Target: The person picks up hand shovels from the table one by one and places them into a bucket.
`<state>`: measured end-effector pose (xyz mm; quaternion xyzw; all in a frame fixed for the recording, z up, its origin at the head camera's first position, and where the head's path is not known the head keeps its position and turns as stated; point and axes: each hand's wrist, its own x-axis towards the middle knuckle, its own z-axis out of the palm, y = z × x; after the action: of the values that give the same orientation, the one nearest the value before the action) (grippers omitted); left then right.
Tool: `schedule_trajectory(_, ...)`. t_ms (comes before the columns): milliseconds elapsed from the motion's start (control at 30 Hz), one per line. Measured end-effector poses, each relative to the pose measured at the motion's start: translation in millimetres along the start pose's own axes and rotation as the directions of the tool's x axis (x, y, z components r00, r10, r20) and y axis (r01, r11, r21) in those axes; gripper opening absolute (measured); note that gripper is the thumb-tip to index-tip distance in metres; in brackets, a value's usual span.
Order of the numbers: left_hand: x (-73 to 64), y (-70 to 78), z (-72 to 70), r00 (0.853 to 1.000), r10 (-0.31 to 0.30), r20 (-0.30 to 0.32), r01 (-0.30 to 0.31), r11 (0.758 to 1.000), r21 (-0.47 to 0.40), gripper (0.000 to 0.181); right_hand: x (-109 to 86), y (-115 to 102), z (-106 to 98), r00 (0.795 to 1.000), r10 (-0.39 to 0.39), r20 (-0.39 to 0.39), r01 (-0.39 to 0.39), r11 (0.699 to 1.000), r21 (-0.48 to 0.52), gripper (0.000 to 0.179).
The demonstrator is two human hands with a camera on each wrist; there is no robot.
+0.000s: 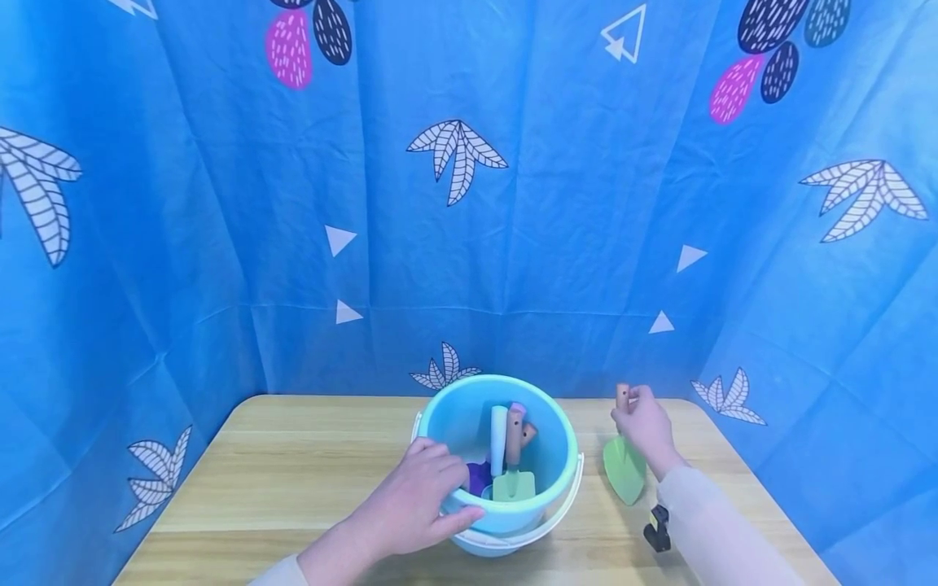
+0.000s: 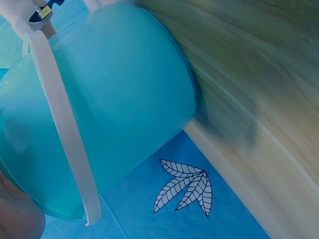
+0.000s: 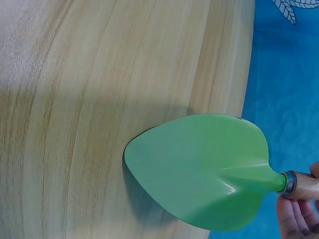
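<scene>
My left hand (image 1: 421,496) grips the near left rim of a turquoise bucket (image 1: 560,423), its thumb along the front edge. Inside the bucket stand a small green shovel (image 1: 515,487) with a brown handle, a light blue handle (image 1: 498,439), a purple piece (image 1: 479,476) and another brown handle partly hidden. To the right of the bucket, my right hand (image 1: 646,423) holds a green garden trowel (image 3: 199,169) by its wooden handle (image 3: 305,186). The trowel's blade points down, its tip close over the table.
The bucket's white carrying handle (image 2: 65,124) hangs down around its side. Both stand on a light wooden table (image 1: 315,456) with rounded back corners. A blue patterned curtain (image 1: 572,244) closes off the back and both sides. A black wrist device (image 1: 657,529) sits by the right sleeve.
</scene>
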<state>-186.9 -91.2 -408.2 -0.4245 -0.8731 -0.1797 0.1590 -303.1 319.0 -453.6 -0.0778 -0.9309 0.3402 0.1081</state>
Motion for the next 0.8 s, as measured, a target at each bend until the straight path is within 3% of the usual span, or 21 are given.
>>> schedule_trajectory(800,-0.4,0.0,-0.2,1.0,-0.002,0.003,0.002,1.0,-0.012,0.036,-15.2,-10,-5,0.988,-0.115,-0.106,0.117,0.993,0.013,0.047)
